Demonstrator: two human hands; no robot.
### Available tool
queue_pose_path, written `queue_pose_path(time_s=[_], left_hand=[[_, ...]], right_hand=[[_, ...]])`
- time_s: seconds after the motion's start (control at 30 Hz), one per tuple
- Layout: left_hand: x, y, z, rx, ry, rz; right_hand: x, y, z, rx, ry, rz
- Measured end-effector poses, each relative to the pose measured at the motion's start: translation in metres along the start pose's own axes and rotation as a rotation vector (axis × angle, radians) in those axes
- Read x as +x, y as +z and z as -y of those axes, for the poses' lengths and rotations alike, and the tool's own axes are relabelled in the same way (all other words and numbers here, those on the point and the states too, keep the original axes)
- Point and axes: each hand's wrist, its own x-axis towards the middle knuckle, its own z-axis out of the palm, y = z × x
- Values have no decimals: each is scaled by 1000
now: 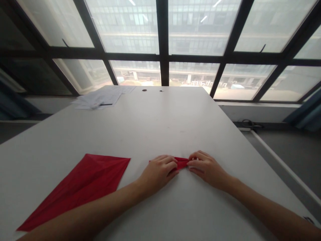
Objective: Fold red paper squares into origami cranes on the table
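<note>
A small folded piece of red paper (181, 162) lies on the white table (155, 127), mostly covered by my hands. My left hand (159, 170) has its fingers curled and pressed down on the paper's left part. My right hand (206, 167) pinches the paper's right end with closed fingers. The two hands nearly touch over the paper. A larger red sheet (80, 187), creased along folds, lies flat on the table to the left, next to my left forearm.
Loose white papers (100, 98) lie at the table's far left corner. Two small dark round things (144, 90) sit near the far edge. Large dark-framed windows (163, 43) rise behind the table. The table's right edge drops to a grey floor.
</note>
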Motion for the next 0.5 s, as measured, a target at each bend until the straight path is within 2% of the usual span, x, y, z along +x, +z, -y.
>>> queue_pose_path(time_s=[0.23,0.5], left_hand=[[3,3,2,-28,3,-47],[6,5,3,-65,-69,-75]], right_hand=[[6,1,-4,-93,-6,-46],[11,2,1,-188,-13,-8]])
